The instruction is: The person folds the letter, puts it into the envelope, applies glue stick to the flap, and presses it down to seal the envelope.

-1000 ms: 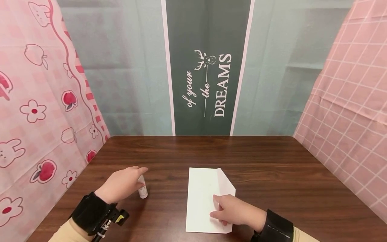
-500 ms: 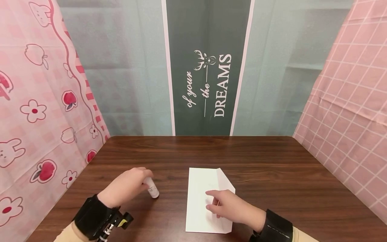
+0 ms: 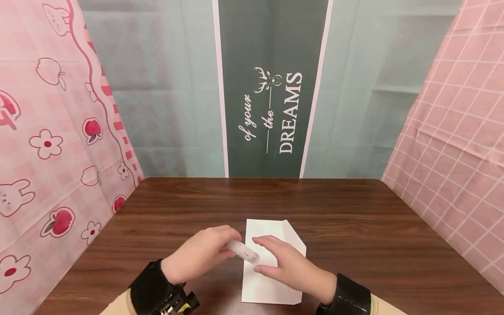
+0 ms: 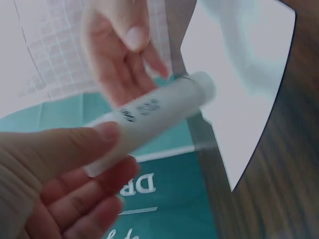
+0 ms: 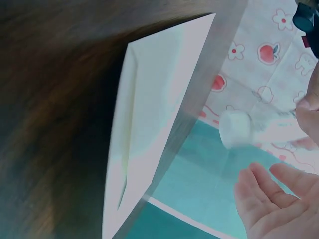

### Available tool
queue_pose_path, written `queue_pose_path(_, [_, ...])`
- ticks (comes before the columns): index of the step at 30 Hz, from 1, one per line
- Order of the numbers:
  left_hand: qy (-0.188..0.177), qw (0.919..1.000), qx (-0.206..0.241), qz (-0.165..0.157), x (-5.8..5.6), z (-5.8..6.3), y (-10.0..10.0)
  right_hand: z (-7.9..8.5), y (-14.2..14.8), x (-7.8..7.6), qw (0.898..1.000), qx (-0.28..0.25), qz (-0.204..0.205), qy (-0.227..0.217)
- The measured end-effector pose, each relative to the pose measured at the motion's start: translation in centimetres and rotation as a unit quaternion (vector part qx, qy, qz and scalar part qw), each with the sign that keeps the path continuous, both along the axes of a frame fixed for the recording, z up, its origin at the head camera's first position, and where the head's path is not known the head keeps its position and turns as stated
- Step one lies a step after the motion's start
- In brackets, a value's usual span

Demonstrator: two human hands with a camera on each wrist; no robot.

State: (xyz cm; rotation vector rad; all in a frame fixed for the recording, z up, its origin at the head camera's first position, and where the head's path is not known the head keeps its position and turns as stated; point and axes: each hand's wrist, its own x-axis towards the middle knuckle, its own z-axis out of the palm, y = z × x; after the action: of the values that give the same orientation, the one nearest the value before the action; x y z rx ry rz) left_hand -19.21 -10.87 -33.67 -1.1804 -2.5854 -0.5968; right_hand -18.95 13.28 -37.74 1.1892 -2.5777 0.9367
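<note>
Between thumb and fingers, my left hand (image 3: pixel 202 254) pinches one end of a white glue stick (image 3: pixel 245 253), tilted above the envelope. Small dark lettering shows along the glue stick (image 4: pixel 159 105) in the left wrist view. My right hand (image 3: pixel 293 267) is close by, its thumb and fingers spread around the glue stick's free end. Beneath it lies a white envelope (image 3: pixel 256 286) with its angled flap on the right side, partly covered by my right hand and forearm. In the right wrist view the envelope (image 5: pixel 159 99) shows a long crease, and the glue stick (image 5: pixel 266 128) is blurred.
The brown wooden table (image 3: pixel 181 201) runs back to a green and grey-blue curtain (image 3: pixel 271 162) with white lettering. Pink patterned cloth (image 3: pixel 47 175) hangs on the left and pink checked cloth (image 3: pixel 464 131) on the right.
My left hand has lifted the glue stick off the table at left and carried it right, over the envelope. My right hand has risen from the envelope, its fingers opening toward the glue stick.
</note>
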Motion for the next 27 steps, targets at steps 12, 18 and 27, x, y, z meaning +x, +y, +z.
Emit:
queue_pose_path(12, [0.160, 0.9870, 0.001, -0.019, 0.0, -1.8, 2.4, -0.2, 0.1, -0.1, 0.999, -0.028, -0.004, 0.019])
queue_pose_path(18, [0.133, 0.9904, -0.034, -0.010, 0.0, -2.1, 2.5, -0.2, 0.1, -0.1, 1.000, 0.010, -0.017, 0.018])
queue_pose_path(27, [0.086, 0.9954, -0.042, 0.003, 0.2, -1.6, 2.3, 0.2, -0.1, 0.0, 0.999, 0.037, -0.019, 0.005])
